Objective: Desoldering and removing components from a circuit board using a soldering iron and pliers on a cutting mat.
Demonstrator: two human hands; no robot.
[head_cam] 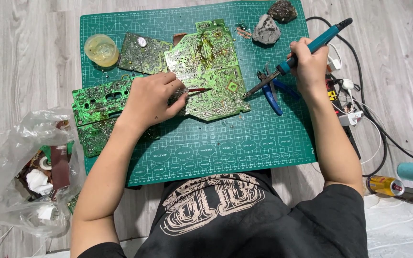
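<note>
A person sits at a pale wood-grain surface (25,57) covered by a green cutting mat (244,138). The left arm reaches forward from the lower left, elbow bent, and the left hand (151,100) rests palm down on the mat. Its fingers (180,98) are closed around a thin red-tipped tool (199,90), which lies on a large green circuit board (209,69) in the middle of the mat. The right arm comes up along the right edge of the mat, wrist cocked inward. The right hand (309,64) has its fingers wrapped tightly around a teal-handled soldering iron (295,59), held like a pen, with the dark tip touching the right edge of the large board. Blue-handled pliers (273,93) lie just beside the iron's tip. More green circuit boards (99,102) sit under and left of the left hand. A round yellowish jar (101,49) stands at the mat's upper left corner, and two grey rocks (266,29) at the top right.
</note>
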